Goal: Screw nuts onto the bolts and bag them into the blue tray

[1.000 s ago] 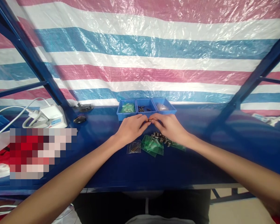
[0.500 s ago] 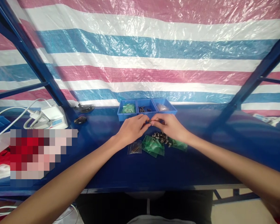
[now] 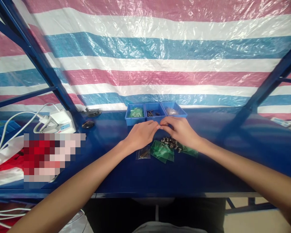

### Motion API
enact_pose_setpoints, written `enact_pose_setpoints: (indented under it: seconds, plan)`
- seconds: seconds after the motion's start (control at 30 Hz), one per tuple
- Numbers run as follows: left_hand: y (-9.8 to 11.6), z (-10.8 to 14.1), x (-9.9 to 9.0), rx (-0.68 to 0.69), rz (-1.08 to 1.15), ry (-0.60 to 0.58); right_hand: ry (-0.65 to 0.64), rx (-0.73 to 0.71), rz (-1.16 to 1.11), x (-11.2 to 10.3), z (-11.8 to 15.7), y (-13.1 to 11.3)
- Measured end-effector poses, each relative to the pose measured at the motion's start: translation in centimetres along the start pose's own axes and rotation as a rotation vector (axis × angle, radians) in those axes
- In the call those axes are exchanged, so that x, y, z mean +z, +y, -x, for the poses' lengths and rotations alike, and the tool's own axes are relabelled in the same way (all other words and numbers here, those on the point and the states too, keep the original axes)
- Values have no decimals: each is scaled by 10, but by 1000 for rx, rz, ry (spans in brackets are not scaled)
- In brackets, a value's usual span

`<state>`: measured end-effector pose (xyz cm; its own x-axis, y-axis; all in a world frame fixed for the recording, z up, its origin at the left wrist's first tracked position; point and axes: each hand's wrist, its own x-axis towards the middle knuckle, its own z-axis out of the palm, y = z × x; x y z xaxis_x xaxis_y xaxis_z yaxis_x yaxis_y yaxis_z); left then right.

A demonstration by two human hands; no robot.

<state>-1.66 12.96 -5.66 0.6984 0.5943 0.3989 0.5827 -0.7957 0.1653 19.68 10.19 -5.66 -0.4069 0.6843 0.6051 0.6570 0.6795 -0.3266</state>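
Observation:
My left hand (image 3: 142, 134) and my right hand (image 3: 180, 131) meet fingertip to fingertip just in front of a blue three-part bin (image 3: 132, 122). Both are closed in a pinch around something tiny, mostly covered by the fingers; its kind cannot be made out. Below my hands lies a pile of small metal cylindrical parts (image 3: 171, 142), partly hidden by my right hand. Green plastic bags (image 3: 163, 151) lie beside and under the pile. To their left is a clear bag (image 3: 143, 153) with thin brass-coloured pins inside.
The bin's compartments hold green bags (image 3: 136, 112), small dark parts (image 3: 150, 113) and a clear bag (image 3: 171, 111). At left are a black computer mouse (image 3: 88, 124), a white power strip (image 3: 69, 124) with cables, and red and white packaging. Blue frame posts rise on both sides.
The whole view has shifted slightly, so everything sits a little further right. My fingertips have drawn closer together, and less of the small item shows between them.

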Motion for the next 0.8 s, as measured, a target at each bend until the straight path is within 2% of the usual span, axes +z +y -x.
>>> enact_pose_setpoints:
  seconds: [0.2, 0.4, 0.67, 0.8]
  plan:
    - [0, -1, -1, -20, 193, 36, -33, -67, 3, 0, 0, -3]
    - [-4, -2, -3, -72, 511, -33, -88, -52, 22, -1, 0, -4]
    - [-4, 0, -2, -65, 470, -59, -115, -96, 95, -1, 2, -1]
    - [-4, -1, -4, -68, 413, -53, -60, -71, 85, -1, 1, 0]
